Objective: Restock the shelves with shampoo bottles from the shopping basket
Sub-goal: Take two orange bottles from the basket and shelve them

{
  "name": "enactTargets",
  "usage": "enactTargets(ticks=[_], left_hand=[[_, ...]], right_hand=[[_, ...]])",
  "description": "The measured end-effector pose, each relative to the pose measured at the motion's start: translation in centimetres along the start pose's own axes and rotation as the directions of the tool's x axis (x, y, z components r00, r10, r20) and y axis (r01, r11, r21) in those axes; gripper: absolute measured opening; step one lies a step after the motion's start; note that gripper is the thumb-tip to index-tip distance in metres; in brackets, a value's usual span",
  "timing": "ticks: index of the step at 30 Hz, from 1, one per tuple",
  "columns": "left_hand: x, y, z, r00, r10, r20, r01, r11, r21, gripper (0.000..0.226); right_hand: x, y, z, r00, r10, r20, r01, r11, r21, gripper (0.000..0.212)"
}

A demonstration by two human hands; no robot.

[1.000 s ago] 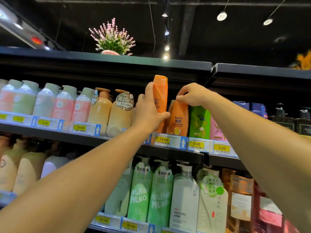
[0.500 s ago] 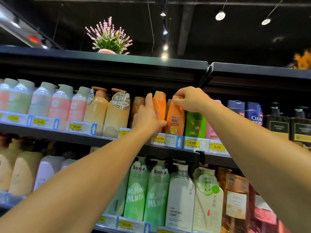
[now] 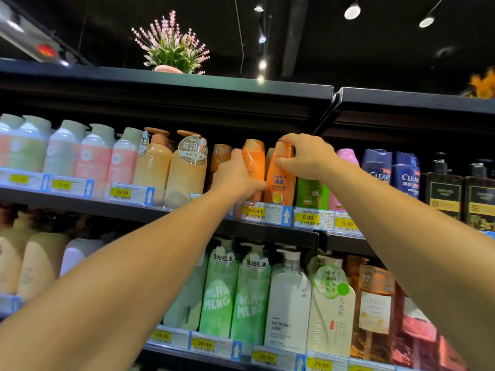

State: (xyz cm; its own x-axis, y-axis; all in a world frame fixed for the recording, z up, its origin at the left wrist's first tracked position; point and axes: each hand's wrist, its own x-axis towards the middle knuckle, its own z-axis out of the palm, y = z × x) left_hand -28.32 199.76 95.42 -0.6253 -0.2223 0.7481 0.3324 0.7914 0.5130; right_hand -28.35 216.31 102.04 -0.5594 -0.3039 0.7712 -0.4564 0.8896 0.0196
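Observation:
Both my arms reach up to the upper shelf (image 3: 166, 210). My left hand (image 3: 235, 178) wraps around an orange shampoo bottle (image 3: 254, 162) standing upright on that shelf. My right hand (image 3: 305, 153) grips the cap and shoulder of a second orange shampoo bottle (image 3: 280, 186) just to its right, above the 14.90 price tag (image 3: 255, 211). A third orange bottle (image 3: 221, 156) stands further back on the left. The shopping basket is out of view.
Peach pump bottles (image 3: 171, 167) stand left of the orange ones; green (image 3: 312, 194), pink and blue Clear bottles (image 3: 391, 172) stand to the right. Tall green and white pump bottles (image 3: 235, 293) fill the shelf below. A potted plant (image 3: 171, 49) sits on top.
My left hand has brought the orange bottle down from above shelf height and set it upright beside the other. My right hand has stayed on the neighbouring bottle's top.

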Motion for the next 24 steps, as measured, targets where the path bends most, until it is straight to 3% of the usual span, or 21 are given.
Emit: enactTargets(ticks=[8,17,24], left_hand=[[-0.5,0.0,0.1,0.998,0.063,-0.028,-0.061,0.997,0.040,0.088],[-1.1,-0.4,-0.7,0.997,0.070,-0.018,-0.068,0.996,0.062,0.088],[-2.4,-0.5,-2.2,0.986,0.164,-0.015,-0.161,0.981,0.108,0.082]], right_hand=[[-0.8,0.0,0.2,0.998,-0.043,-0.055,0.038,0.995,-0.088,0.074],[-1.5,-0.3,-0.1,0.993,-0.082,-0.085,0.071,0.990,-0.121,0.078],[-2.8,-1.2,0.2,0.986,-0.110,-0.125,0.093,0.986,-0.140,0.075]])
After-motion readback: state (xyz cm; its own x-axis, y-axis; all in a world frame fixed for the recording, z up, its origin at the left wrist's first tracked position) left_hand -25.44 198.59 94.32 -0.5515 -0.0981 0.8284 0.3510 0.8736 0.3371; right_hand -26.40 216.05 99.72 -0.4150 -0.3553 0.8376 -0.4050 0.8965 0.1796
